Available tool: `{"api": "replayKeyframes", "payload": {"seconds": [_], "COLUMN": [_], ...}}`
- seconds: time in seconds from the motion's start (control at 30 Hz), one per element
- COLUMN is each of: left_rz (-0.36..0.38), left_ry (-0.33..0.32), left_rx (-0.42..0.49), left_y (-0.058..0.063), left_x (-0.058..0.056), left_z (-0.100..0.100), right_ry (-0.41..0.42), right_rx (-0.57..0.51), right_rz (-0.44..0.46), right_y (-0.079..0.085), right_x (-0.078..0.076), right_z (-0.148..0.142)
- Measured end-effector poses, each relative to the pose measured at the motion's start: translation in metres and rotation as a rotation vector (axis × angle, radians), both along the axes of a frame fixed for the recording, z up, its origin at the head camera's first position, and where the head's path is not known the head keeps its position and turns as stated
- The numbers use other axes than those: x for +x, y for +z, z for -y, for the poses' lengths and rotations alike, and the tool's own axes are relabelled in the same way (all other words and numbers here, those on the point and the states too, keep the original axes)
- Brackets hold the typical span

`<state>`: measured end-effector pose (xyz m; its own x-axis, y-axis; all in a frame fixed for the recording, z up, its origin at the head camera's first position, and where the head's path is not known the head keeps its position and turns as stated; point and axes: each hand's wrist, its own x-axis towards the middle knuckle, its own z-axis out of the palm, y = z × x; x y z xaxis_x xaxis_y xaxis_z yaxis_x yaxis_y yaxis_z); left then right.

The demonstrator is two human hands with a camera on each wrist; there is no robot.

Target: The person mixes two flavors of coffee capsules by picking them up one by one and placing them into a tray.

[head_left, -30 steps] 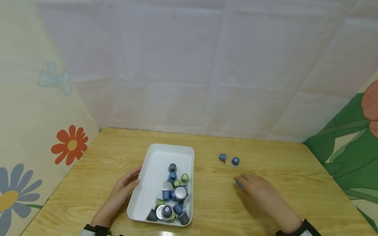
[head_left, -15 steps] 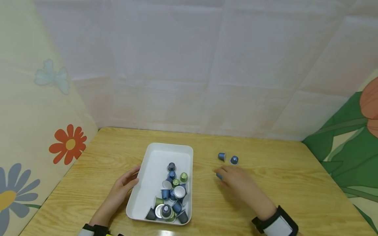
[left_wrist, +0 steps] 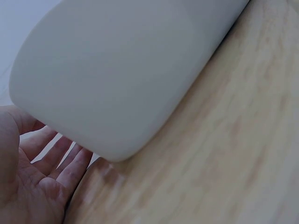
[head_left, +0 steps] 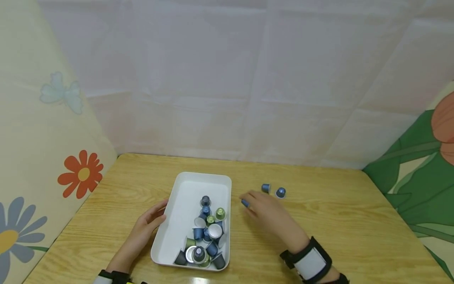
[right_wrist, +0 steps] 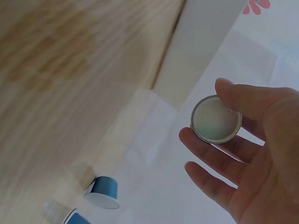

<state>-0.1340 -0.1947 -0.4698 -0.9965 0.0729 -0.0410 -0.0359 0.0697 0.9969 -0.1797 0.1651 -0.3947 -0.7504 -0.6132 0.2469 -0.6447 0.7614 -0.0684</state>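
My right hand [head_left: 267, 213] pinches a blue coffee capsule [head_left: 245, 203] above the table, a short way right of the white tray [head_left: 188, 188]. In the right wrist view, the capsule's round foil lid [right_wrist: 216, 121] faces the camera, between thumb and fingers. My left hand [head_left: 146, 224] rests against the tray's left side. In the left wrist view, its fingers [left_wrist: 70, 170] lie loosely extended by the tray's outer wall [left_wrist: 103, 84]. Several blue, green and dark capsules [head_left: 198, 234] lie jumbled in the tray's near right part.
Two more blue capsules, one lying on its side [head_left: 265, 188] and one standing lid-down [head_left: 280, 192], are on the wooden table [head_left: 340, 221] beyond the right hand. A pale sheet [head_left: 198, 86] hangs behind the table, with flower-printed cloth [head_left: 28, 138] at the sides.
My right hand has moved left toward the tray, carrying the blue capsule. The left hand stays at the tray's side, and the two capsules on the table have not moved.
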Motion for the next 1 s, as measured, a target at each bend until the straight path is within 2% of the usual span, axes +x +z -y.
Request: {"api": "replayKeyframes", "payload": {"seconds": [0.2, 0.57, 1.0], "left_rz": [0.001, 0.0, -0.003], "left_ry": [-0.003, 0.003, 0.01], "left_rx": [0.013, 0.018, 0.045], "left_y": [0.0, 0.001, -0.001], "left_x": [0.001, 0.001, 0.0], "left_z": [0.0, 0.0, -0.001], "right_ry": [-0.008, 0.043, 0.083], "right_rx": [-0.035, -0.039, -0.002], "right_rz": [0.054, 0.042, 0.088], "right_y": [0.007, 0.016, 0.016], "right_x": [-0.007, -0.016, -0.024], "right_z": [0.017, 0.045, 0.076]}}
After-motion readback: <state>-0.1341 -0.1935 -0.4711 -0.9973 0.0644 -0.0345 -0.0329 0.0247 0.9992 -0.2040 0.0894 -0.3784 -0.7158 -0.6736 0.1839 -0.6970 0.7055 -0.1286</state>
